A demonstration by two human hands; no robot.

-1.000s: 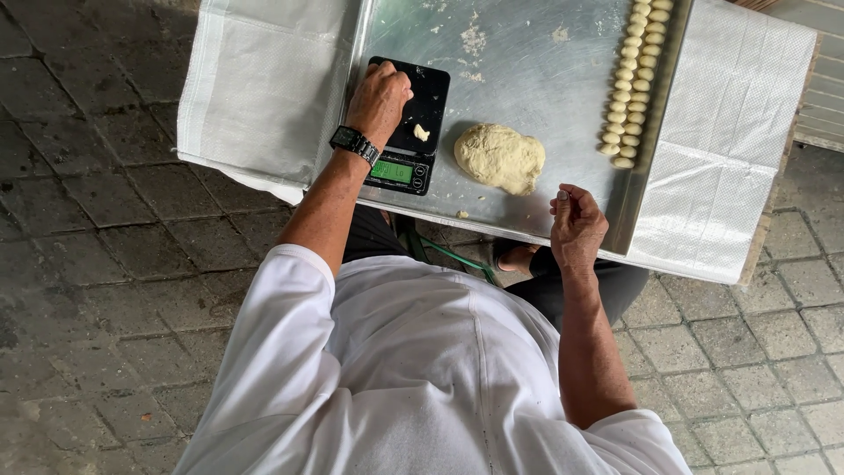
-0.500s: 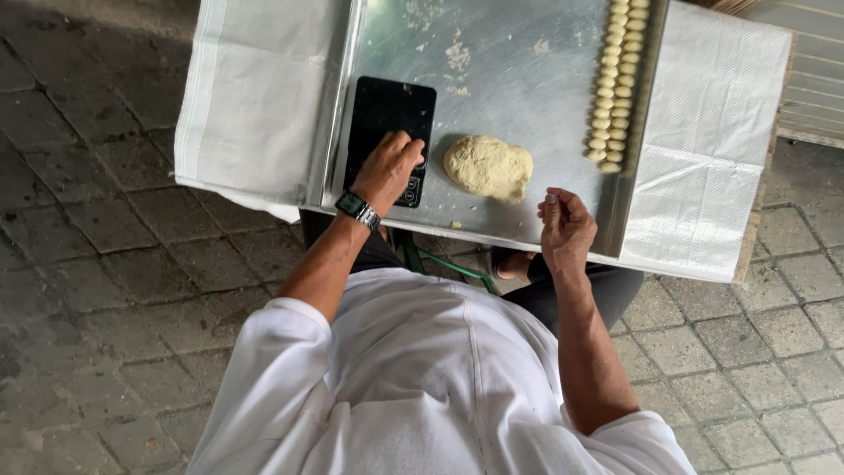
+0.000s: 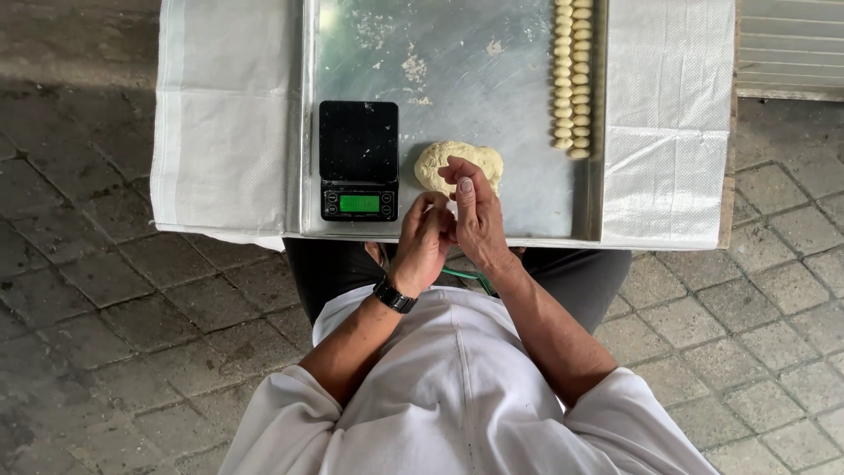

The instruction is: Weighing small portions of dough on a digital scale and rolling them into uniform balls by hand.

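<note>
Dough lump (image 3: 444, 163): a pale, rough mound is sitting on the metal tray, near its front edge, just right of the scale; the right hand's fingertips are partly covering it.
Right hand (image 3: 479, 215): it is hovering upright at the tray's front edge, fingers loosely curled, thumb raised; whether it is pinching a small piece is too hidden to tell.
Left hand (image 3: 424, 242): it is pressing against the right hand, fingers curled inward; nothing can be seen in its grip. A dark watch (image 3: 393, 295) is circling the wrist.
Scale (image 3: 358, 159): a black digital scale with a lit green display is resting on the tray, left of the dough, its platform bare.
Dough pieces (image 3: 571, 75): two neat columns of small pale balls are lining the tray's right side, well apart from the hands.
Tray (image 3: 492, 88): a flour-dusted steel sheet is lying on a white woven cloth (image 3: 224, 114).
Ground (image 3: 88, 290): grey paving stones are surrounding the person.
</note>
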